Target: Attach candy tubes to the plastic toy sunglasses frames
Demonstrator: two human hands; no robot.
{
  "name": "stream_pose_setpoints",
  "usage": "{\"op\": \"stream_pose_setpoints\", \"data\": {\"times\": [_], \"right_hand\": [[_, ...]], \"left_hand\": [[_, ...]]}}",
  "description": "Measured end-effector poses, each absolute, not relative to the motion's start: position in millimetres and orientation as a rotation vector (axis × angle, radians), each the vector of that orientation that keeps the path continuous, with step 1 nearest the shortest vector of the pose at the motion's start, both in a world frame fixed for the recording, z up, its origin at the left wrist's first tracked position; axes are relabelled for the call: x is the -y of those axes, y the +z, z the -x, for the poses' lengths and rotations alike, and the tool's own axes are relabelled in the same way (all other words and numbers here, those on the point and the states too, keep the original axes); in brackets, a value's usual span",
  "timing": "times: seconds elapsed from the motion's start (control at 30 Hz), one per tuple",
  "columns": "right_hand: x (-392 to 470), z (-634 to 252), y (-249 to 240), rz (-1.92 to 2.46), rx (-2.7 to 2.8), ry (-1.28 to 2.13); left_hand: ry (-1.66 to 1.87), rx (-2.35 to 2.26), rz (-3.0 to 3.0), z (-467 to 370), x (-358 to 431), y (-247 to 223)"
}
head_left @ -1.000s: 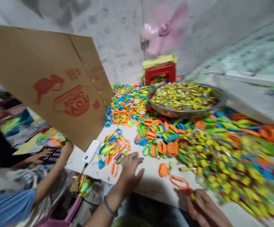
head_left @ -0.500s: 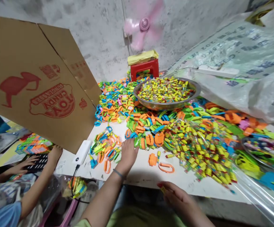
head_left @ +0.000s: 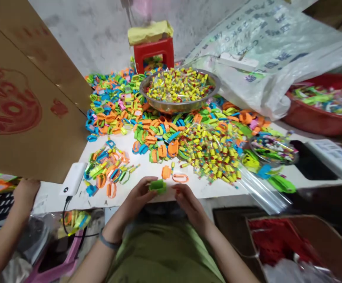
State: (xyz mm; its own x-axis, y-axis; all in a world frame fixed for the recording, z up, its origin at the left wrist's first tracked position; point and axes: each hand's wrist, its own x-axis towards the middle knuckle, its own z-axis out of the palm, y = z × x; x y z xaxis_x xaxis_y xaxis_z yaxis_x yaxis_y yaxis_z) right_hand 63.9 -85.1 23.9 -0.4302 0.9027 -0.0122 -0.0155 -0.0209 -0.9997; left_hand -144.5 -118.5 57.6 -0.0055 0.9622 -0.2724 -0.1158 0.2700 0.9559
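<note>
My left hand (head_left: 139, 195) grips a green plastic piece (head_left: 158, 186) at the table's front edge. Close on its right, my right hand (head_left: 189, 202) has its fingers pressed together; what they hold, if anything, is too small to name. Just beyond the hands lie an orange piece (head_left: 166, 172) and an orange band (head_left: 180, 178). A pile of small yellow-capped tubes (head_left: 215, 151) spreads over the table at centre right. Colourful bands (head_left: 114, 102) are heaped behind, and a smaller cluster (head_left: 109, 167) lies to the left.
A metal bowl (head_left: 179, 105) full of yellow-capped tubes stands on the heap, before a red stool (head_left: 153, 49). A cardboard box (head_left: 38, 86) and white power bank (head_left: 74, 179) are left. Another person's hand (head_left: 26, 192) shows there. Clear plastic bags (head_left: 265, 192) overhang the front edge.
My left hand has come back from the heap with the green piece. My right hand is now nearer to it, over the table edge. The view has shifted right and down.
</note>
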Motion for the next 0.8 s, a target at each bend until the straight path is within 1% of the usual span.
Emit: {"op": "stream_pose_setpoints", "data": {"times": [0.13, 0.27, 0.37, 0.43, 0.5, 0.63, 0.8], "right_hand": [[94, -53, 33, 0.843, 1.638, 1.517], [103, -46, 30, 0.807, 1.644, 1.564], [106, -49, 24, 0.889, 1.611, 1.535], [106, -54, 21, 0.958, 1.531, 1.502], [104, -59, 22, 0.979, 1.486, 1.470], [103, -59, 28, 0.936, 1.670, 1.364], [104, -50, 31, 0.896, 1.822, 1.189]], "left_hand": [[1.115, -1.253, -0.800, 126, 129, 66], [1.220, -1.217, -0.547, 113, 129, 55], [1.249, -1.128, -0.448, 107, 131, 48], [1.261, -1.144, -0.538, 108, 134, 49], [1.219, -1.201, -0.777, 112, 137, 51], [0.996, -1.321, -1.277, 123, 143, 58], [0.879, -1.503, -1.501, 130, 147, 62]]}}
